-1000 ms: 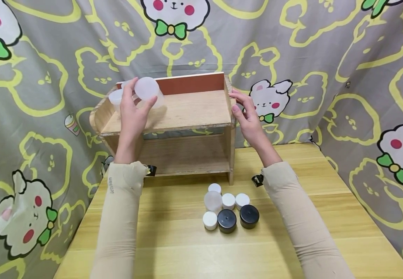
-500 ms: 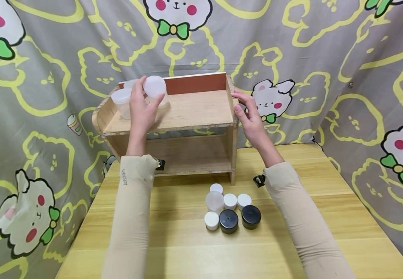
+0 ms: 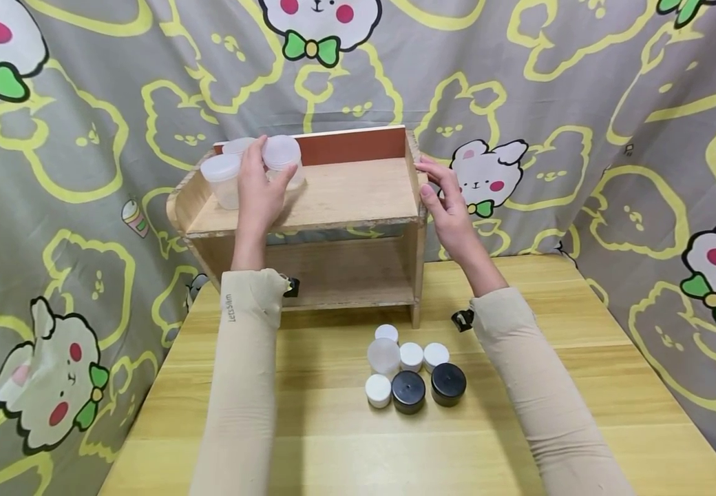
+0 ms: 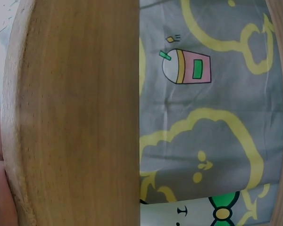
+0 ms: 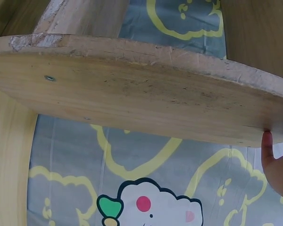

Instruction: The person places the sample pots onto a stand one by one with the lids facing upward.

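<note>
A frosted translucent jar with a pale lid [image 3: 283,153] stands on the top board of the wooden shelf unit [image 3: 358,196], between the thumb and fingers of my left hand [image 3: 261,196]. Two similar jars stand left of that hand: a front jar [image 3: 222,176] and a back jar [image 3: 234,145], partly hidden by the fingers. In the left wrist view, only a bit of the left hand [image 4: 0,188] shows at the edge. My right hand [image 3: 454,217] touches the unit's right side panel; in the right wrist view, fingertips [image 5: 267,139] press its outer face.
On the wooden table [image 3: 345,455], before the unit, stand several small white-lidded jars [image 3: 378,390], a frosted round lid or jar [image 3: 384,356] and two black-lidded jars [image 3: 408,392]. The unit's lower shelf [image 3: 352,272] lies below. A patterned grey curtain [image 3: 358,76] hangs behind.
My left hand has lowered the jar onto the top board, beside the other two, which show more clearly now. The right hand stays at the side panel; the view has shifted slightly.
</note>
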{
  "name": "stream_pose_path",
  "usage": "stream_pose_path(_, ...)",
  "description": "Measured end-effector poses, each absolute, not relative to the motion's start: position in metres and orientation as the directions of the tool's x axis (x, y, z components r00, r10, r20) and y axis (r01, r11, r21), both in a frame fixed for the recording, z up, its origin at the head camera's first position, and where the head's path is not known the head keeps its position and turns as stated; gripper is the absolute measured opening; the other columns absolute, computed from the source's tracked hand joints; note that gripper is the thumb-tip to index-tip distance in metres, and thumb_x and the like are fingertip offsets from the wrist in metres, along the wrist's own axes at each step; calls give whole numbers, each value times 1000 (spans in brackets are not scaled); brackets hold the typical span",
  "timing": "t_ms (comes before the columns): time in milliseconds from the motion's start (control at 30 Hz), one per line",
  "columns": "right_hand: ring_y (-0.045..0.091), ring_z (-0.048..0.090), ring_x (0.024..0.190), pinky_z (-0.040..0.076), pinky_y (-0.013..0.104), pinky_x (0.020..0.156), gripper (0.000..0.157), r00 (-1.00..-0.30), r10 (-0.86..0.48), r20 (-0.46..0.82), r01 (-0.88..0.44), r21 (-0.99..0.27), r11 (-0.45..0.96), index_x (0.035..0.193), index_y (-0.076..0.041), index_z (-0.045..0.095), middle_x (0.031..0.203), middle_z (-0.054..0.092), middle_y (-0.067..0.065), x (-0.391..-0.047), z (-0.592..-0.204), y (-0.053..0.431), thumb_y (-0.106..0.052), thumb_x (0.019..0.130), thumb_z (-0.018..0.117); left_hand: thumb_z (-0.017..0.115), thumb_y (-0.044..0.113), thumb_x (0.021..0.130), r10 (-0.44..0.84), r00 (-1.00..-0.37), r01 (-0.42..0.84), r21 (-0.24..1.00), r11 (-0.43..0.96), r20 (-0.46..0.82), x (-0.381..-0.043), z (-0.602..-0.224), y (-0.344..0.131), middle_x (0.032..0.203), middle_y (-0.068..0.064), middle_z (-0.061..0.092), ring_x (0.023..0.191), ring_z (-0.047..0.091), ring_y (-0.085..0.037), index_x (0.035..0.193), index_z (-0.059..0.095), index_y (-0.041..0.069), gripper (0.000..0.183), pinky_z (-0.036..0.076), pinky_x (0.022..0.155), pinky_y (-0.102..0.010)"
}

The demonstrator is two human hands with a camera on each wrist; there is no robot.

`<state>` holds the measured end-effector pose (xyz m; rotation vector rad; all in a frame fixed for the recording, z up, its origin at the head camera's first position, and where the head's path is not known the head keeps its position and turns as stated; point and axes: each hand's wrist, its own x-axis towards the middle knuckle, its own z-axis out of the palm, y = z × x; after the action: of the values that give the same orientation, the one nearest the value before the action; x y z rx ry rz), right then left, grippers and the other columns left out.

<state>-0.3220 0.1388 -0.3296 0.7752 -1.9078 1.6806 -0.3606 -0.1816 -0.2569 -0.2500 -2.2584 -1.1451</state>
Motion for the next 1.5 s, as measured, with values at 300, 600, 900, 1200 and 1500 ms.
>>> stream_pose_path(300,23,39,145,30,43,122,38,-717,-98,690,-697,-711,95,148,-9,49,162,36,0,-325,-330,140,-13,110,45,67,29,101,-99,-821,334,614,716,562,-364,-256,-179,159,-19,41,148,39,-30,158,35,2,71,29,126,-37)
stream_pose_path(600,25,40,143,34,33,115,39,-715,-97,692,-699,-712,68,148,-3,47,164,35,5,-323,-324,138,-11,110,45,62,26,104,-119,-829,287,597,749,547,-362,-254,-176,155,-20,42,147,39,-32,157,34,3,64,28,127,-40)
stream_pose_path(900,22,41,142,32,44,118,38,-712,-99,695,-701,-710,63,147,-7,49,162,37,-1,-327,-329,138,-13,110,46,63,21,103,-130,-841,258,600,757,526,-361,-256,-176,157,-19,41,148,39,-31,158,33,4,65,27,127,-39)
stream_pose_path(1200,22,39,144,31,41,119,39,-721,-99,685,-692,-718,71,148,-9,49,162,37,-2,-327,-330,138,-14,110,46,63,18,103,-131,-836,260,595,760,532,-360,-257,-176,158,-20,40,150,38,-32,158,32,3,65,26,128,-38)
stream_pose_path(1500,22,36,147,31,46,119,39,-738,-107,666,-674,-733,91,149,-11,48,164,34,-2,-323,-329,140,-16,110,46,61,15,103,-128,-824,268,578,771,552,-358,-259,-174,158,-21,40,150,38,-33,158,33,2,63,27,128,-40)
